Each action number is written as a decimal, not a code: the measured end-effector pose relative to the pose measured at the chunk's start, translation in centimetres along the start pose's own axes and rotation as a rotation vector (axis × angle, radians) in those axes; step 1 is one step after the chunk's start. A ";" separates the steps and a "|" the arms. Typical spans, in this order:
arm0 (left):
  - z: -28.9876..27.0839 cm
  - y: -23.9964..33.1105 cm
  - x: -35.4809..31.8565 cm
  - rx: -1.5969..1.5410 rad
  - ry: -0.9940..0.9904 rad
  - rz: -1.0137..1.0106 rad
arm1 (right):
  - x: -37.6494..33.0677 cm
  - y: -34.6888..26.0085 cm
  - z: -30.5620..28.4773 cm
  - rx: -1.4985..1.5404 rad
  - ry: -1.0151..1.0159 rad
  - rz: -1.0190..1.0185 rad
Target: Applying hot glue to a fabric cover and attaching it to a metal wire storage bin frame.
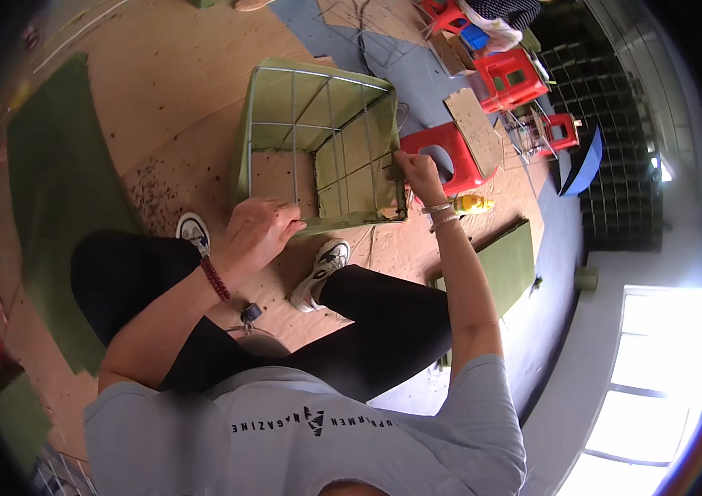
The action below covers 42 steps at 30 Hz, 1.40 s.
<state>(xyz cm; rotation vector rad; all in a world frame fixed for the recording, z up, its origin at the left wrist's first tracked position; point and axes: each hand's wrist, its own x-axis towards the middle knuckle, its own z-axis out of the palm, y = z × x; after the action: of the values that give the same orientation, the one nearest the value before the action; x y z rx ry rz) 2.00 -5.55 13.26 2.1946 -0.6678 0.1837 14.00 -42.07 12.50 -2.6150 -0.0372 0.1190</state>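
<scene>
Between my feet stands a box-shaped wire frame (332, 128) with green sheeting (276, 106) round its sides. Through its wire grid the inside shows. My left hand (264, 234) is at the near left corner, its fingers bent and pressed together beside the green rim; whatever they pinch is hidden. At the right side, my right hand (419, 174) is closed on the box's edge, thumb and fingers against the green sheeting near the corner.
A long green sheet (61, 198) lies on the brown floor boards to the left, another green piece (506, 263) to the right. Close by the box are a red stool (475, 172) with a board (475, 124) on it and a yellow bottle (472, 204). Dark crumbs (161, 192) litter the boards.
</scene>
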 end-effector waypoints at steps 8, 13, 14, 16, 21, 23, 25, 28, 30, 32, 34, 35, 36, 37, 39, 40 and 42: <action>0.2 0.2 -0.1 0.038 0.005 0.007 | -0.5 -2.1 1.6 -0.514 0.208 -0.119; 0.4 0.0 -0.2 -0.007 -0.011 -0.001 | -0.4 -2.0 1.3 -0.389 0.098 0.002; 0.4 0.0 -0.2 -0.006 -0.014 0.000 | -0.3 -2.0 1.3 -0.433 0.085 -0.014; 0.5 0.0 -0.2 0.015 -0.005 -0.005 | -0.2 -2.1 1.3 -0.539 0.141 -0.041; 0.2 0.1 -0.2 0.052 -0.020 -0.025 | -0.2 -1.8 1.3 -0.396 0.097 0.104; 0.0 0.1 -0.2 0.047 -0.031 -0.030 | -0.5 -1.8 1.4 -0.404 0.115 0.106; -0.1 0.2 -0.1 0.033 -0.034 -0.030 | -1.0 -1.9 2.0 -0.425 0.174 0.092; -0.2 0.3 0.0 0.029 -0.021 -0.014 | -1.5 -2.4 2.8 -0.461 0.268 0.081; -0.3 0.4 0.2 0.040 -0.018 0.002 | -1.6 -2.6 2.4 -0.436 0.237 0.085; -0.5 0.5 0.2 0.044 -0.014 0.003 | -1.7 -2.7 1.2 -0.377 0.180 0.112; -0.7 0.5 0.2 0.056 -0.043 -0.020 | -2.1 -2.6 -0.4 -0.129 0.113 0.206; -0.7 0.5 0.3 0.066 -0.052 -0.028 | -2.5 -2.6 -1.0 -0.007 0.074 0.245; -0.8 0.6 0.3 0.076 -0.061 -0.038 | -2.8 -2.6 -1.4 0.124 0.038 0.270; -0.8 0.6 0.2 0.076 -0.058 -0.039 | -3.2 -2.7 -1.3 0.008 0.032 0.221; -0.8 0.7 0.3 0.068 -0.055 -0.040 | -4.0 -2.8 -0.5 -0.199 0.035 0.100; -0.8 0.7 0.3 0.074 -0.055 -0.042 | -4.2 -2.9 0.1 -0.266 0.108 0.034; -0.8 0.9 0.3 0.068 -0.058 -0.055 | -4.6 -3.1 1.4 -0.389 0.235 -0.069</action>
<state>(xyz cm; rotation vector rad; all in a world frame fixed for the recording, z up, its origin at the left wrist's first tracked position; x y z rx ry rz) 1.90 -5.51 14.52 2.2882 -0.6407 0.1157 9.27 -38.96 13.19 -2.9921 -0.0748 -0.2444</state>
